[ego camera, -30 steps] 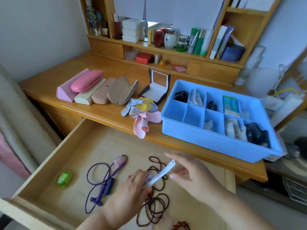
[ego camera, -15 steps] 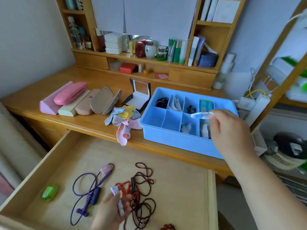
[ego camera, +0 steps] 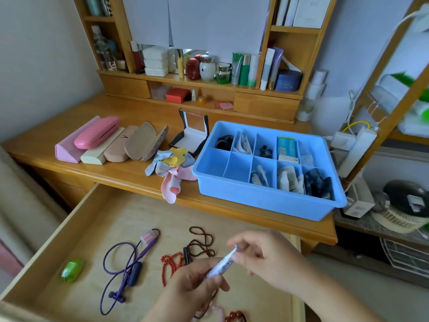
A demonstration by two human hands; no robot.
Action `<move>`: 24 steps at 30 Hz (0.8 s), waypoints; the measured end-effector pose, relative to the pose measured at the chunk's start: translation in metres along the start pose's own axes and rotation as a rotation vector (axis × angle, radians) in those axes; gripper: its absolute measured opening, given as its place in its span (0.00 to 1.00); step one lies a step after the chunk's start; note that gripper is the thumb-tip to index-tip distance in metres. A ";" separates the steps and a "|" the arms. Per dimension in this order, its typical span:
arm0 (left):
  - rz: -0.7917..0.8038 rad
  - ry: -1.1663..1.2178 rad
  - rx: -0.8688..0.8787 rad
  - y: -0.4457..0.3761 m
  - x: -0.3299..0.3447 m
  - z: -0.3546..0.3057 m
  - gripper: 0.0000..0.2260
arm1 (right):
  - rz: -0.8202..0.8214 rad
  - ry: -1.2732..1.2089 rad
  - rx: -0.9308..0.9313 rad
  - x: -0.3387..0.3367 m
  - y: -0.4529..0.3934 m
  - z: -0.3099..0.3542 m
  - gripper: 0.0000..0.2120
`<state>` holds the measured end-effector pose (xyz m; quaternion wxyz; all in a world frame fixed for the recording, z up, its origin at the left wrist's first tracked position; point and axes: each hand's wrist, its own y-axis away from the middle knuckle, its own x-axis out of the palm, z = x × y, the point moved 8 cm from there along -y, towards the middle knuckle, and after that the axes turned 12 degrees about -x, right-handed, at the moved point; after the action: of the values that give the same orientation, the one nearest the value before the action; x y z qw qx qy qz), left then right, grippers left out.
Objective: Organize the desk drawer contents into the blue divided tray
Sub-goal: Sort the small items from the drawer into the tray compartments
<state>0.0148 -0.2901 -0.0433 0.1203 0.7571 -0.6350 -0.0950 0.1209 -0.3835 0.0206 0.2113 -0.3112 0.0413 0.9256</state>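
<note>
The blue divided tray (ego camera: 260, 201) stands on the desk at the right, several compartments holding small items. Below it the open wooden drawer (ego camera: 76, 214) holds a purple earphone cable (ego camera: 120, 275), a green case (ego camera: 71, 270), dark and red bead strings (ego camera: 199, 245). Over the drawer my left hand (ego camera: 192, 289) and my right hand (ego camera: 267, 259) both pinch a small white tube (ego camera: 221, 263), one at each end.
Several glasses cases (ego camera: 102, 142), an open black box (ego camera: 192, 133) and a pile of cloths (ego camera: 169, 168) lie on the desk left of the tray. Shelves with bottles rise behind. A power strip (ego camera: 355, 149) and a wire rack sit at the right.
My right hand has come back from over the tray down to the drawer and now grips a second white tube together with my left hand. The earlier tube lies in the tray.
</note>
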 end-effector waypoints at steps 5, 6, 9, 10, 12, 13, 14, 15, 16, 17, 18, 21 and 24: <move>-0.189 0.108 -0.008 -0.006 -0.011 -0.005 0.13 | -0.200 -0.080 -0.047 -0.032 0.006 0.014 0.06; -0.257 0.113 -0.034 -0.006 -0.018 0.002 0.12 | -0.324 -0.013 -0.110 -0.052 0.005 0.021 0.06; -0.461 0.007 -0.111 0.001 -0.045 0.031 0.09 | -0.680 0.438 -0.311 -0.118 0.000 0.046 0.07; -0.517 -0.038 -0.148 0.006 -0.054 0.043 0.09 | -0.720 0.564 -0.317 -0.130 -0.008 0.046 0.06; -0.598 -0.080 -0.224 0.015 -0.070 0.063 0.09 | -0.687 0.717 -0.231 -0.139 -0.030 0.031 0.06; -0.626 -0.073 -0.251 0.018 -0.075 0.070 0.09 | -0.631 0.782 -0.179 -0.137 -0.041 0.021 0.07; -0.646 -0.062 -0.266 0.020 -0.079 0.073 0.09 | -0.550 0.844 -0.124 -0.130 -0.052 0.009 0.09; -0.659 -0.053 -0.273 0.021 -0.082 0.074 0.09 | -0.460 0.886 -0.062 -0.122 -0.061 -0.004 0.13; -0.666 -0.052 -0.281 0.021 -0.083 0.075 0.09 | -0.382 0.918 -0.005 -0.116 -0.067 -0.014 0.18; -0.668 -0.066 -0.293 0.021 -0.083 0.076 0.09 | -0.328 0.940 0.033 -0.112 -0.071 -0.021 0.22; -0.667 -0.097 -0.307 0.022 -0.083 0.078 0.09 | -0.303 0.940 0.037 -0.111 -0.072 -0.022 0.24; -0.657 -0.270 -0.347 0.024 -0.083 0.085 0.08 | -0.483 0.894 -0.306 -0.099 -0.049 0.007 0.17; -0.512 -0.557 -0.382 0.018 -0.071 0.087 0.08 | -0.409 0.795 -0.572 -0.041 -0.005 0.022 0.12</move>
<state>-0.0407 -0.2286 -0.1214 0.0546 0.8000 -0.4056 -0.4388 0.1398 -0.3895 0.0629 0.2624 -0.6848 -0.1976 0.6504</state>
